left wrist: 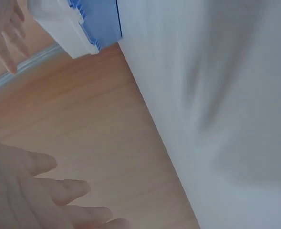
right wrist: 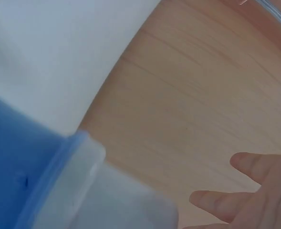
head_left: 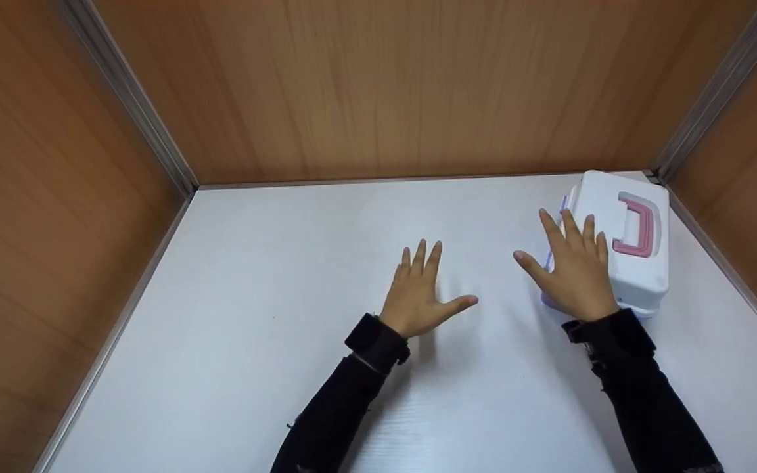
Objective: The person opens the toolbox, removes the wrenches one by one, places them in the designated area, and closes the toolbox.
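Two hands, left hand (head_left: pixel 418 292) spread flat, right hand (head_left: pixel 575 269) spread beside one white box (head_left: pixel 635 263)

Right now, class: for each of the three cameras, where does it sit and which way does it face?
Head: above, looking forward and down at the white table, both hands, the left hand, right hand and dark sleeves.
Left wrist: low, facing across the table to the wooden wall; own fingers show.
Right wrist: low beside the box; own fingers show.
Shared: all three show the white-and-blue box.
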